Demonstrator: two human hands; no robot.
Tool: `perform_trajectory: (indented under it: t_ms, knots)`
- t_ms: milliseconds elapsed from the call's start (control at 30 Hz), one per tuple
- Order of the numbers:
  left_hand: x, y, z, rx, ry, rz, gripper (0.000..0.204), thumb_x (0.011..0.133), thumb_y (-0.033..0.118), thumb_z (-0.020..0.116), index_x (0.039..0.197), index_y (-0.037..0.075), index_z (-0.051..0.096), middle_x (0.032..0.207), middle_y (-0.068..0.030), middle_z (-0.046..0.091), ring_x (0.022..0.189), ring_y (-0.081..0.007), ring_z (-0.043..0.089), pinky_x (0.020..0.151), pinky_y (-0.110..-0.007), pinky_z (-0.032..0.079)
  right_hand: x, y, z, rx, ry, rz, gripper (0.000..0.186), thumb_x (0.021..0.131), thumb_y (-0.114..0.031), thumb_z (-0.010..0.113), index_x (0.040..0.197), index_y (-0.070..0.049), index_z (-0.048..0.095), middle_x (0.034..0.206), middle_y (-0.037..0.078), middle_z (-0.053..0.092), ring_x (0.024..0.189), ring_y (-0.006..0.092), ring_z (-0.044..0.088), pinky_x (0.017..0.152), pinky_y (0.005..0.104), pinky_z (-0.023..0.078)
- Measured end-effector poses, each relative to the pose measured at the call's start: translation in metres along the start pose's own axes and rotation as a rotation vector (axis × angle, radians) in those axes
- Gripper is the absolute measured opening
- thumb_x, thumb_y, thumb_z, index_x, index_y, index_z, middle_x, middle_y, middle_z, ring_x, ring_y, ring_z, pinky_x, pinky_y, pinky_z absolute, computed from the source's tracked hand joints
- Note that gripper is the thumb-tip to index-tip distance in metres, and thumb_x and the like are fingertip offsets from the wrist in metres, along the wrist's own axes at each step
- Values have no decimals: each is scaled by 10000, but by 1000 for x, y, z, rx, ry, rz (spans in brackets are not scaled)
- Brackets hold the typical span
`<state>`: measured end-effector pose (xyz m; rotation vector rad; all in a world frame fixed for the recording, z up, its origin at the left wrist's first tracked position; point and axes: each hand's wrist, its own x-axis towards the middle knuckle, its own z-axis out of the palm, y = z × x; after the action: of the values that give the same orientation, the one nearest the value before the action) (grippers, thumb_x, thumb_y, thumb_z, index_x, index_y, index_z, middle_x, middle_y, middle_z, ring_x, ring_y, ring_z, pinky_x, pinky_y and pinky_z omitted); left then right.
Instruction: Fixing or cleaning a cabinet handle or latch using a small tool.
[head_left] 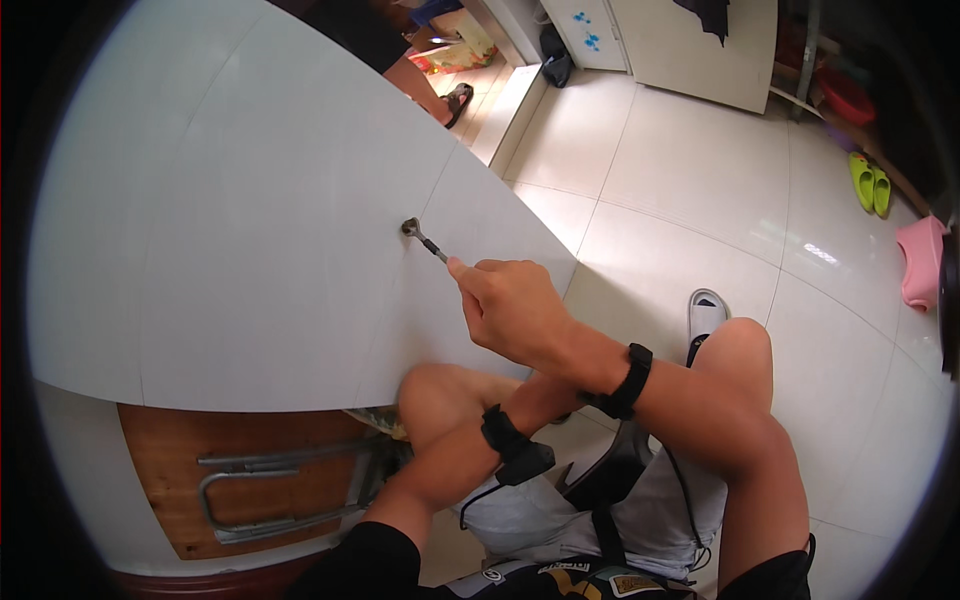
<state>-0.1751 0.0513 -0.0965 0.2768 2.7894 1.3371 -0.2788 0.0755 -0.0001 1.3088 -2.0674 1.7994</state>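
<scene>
My right hand is closed around the handle of a slim, round-headed metal tool with a black sleeve on its shaft. Its rounded head, dark in the middle, rests on or just above a large white tabletop, near a fine seam; whether it touches the surface is unclear. The thumb points along the shaft toward that head. From the lower left my left forearm crosses beneath my right wrist. The left hand is hidden behind the right one, so its fingers do not show. Each arm wears a black wristband.
Under the tabletop is a brown wooden board with a folded metal frame. My bent knees are close to the table's edge. On the tiled floor are yellow-green shoes and a pink stool. Another person's sandalled foot shows beyond the table.
</scene>
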Motion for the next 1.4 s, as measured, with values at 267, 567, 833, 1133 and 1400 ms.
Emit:
perform_trajectory:
  t_ms: [267, 567, 833, 1133, 1400]
  knots:
    - [-11, -27, 7, 105, -111, -49, 395, 828, 103, 692, 1204, 28, 598, 1214, -163, 629, 1189, -320, 570, 983, -431, 447, -21, -19, -1, 35, -219, -67, 305, 835, -51, 550, 1112, 10, 661, 776, 166, 651, 649, 383, 626, 580, 490, 497]
    - [28, 35, -16, 259, -686, -558, 351, 886, 261, 671, 1165, 60, 601, 1160, -168, 636, 1138, -292, 591, 987, -391, 444, -32, -21, 6, -14, -135, -89, 171, 862, -69, 613, 1006, -28, 696, 680, 145, 621, 565, 362, 592, 493, 450, 462]
    - [-14, -9, 4, 88, -222, -140, 398, 883, 224, 668, 1226, 35, 593, 1201, -181, 633, 1194, -299, 578, 992, -420, 440, -25, -9, 8, 67, -45, 37, 185, 837, -32, 618, 991, -28, 721, 666, 165, 611, 604, 370, 608, 541, 462, 472]
    - [-14, -10, 3, 80, -220, -145, 358, 851, 178, 668, 1175, 33, 616, 1148, -183, 655, 1153, -323, 601, 960, -428, 455, -22, -5, 8, 110, 25, 32, 193, 820, -13, 630, 985, -29, 729, 675, 169, 612, 593, 373, 600, 548, 435, 482]
    - [-9, -5, 3, 60, -136, -110, 325, 836, 158, 664, 1135, 34, 632, 1107, -186, 670, 1123, -341, 616, 934, -435, 466, -8, -1, 4, 85, 110, 103, 150, 832, -18, 648, 962, -28, 720, 647, 155, 604, 575, 353, 601, 523, 410, 473]
